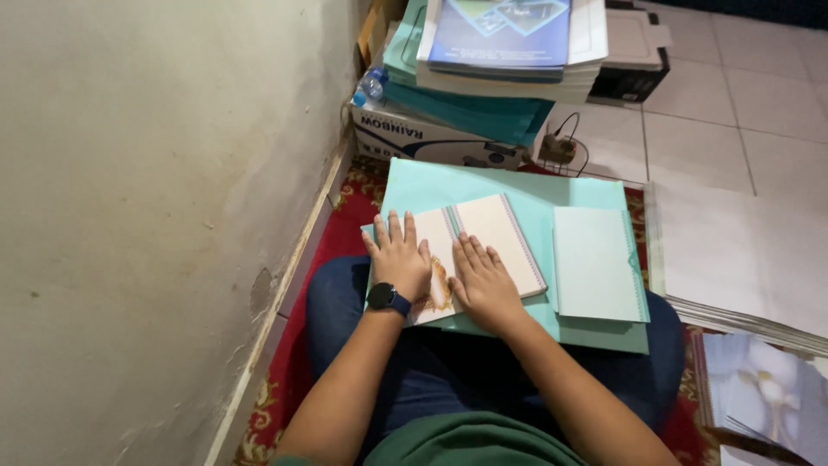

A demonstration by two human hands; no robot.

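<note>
An open booklet [493, 235] with white pages and punched edges lies on a stack of pale teal sheets [535, 194] across my lap. My left hand [398, 257], with a dark watch on its wrist, presses flat on the booklet's left page. Beside it my right hand [484, 280] rests flat on the lower part of the right page. Both hands have their fingers spread and hold nothing. A separate pale teal cover sheet [597, 264] with a punched right edge lies to the right on the same stack.
A plastered wall [155, 216] runs along the left. Ahead stands a cardboard box [414, 138] topped with teal paper, books [504, 39] and a plastic bottle [371, 86]. Stacks of white sheets [742, 259] lie on the right, printed pages [768, 388] below them. A red patterned rug [336, 229] covers the tiled floor.
</note>
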